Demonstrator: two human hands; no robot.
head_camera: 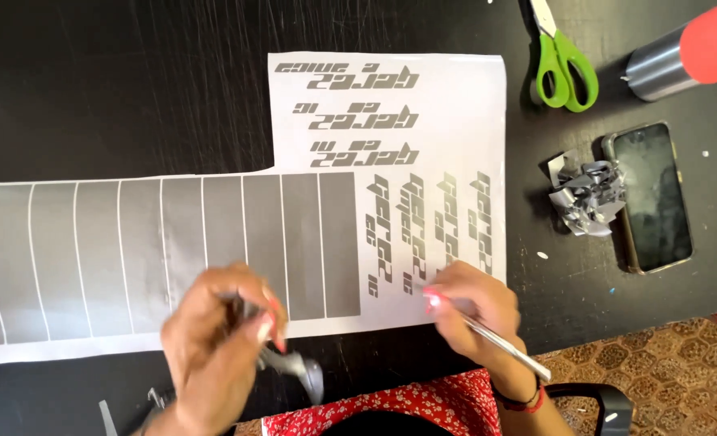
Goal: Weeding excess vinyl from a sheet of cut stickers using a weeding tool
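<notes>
1. Sheet (391,129) of grey vinyl strips and lettering lies across our dark surface (116,81).
2. Our left hand (213,339) pinches a peeled grey strip (298,367) at the sheet's near edge.
3. Our right hand (475,311) closes its grip on a thin metal tool (508,345), tip on the lettering.

Left hand (213,343) pinching a peeled grey vinyl strip (298,367) at the near edge of the white backing sheet (463,105). Right hand (475,311) gripping a slim metal tool (504,345), tip on the sheet. Green scissors (567,69), phone (653,194), crumpled scrap (589,198) on black worktop (116,81).
</notes>
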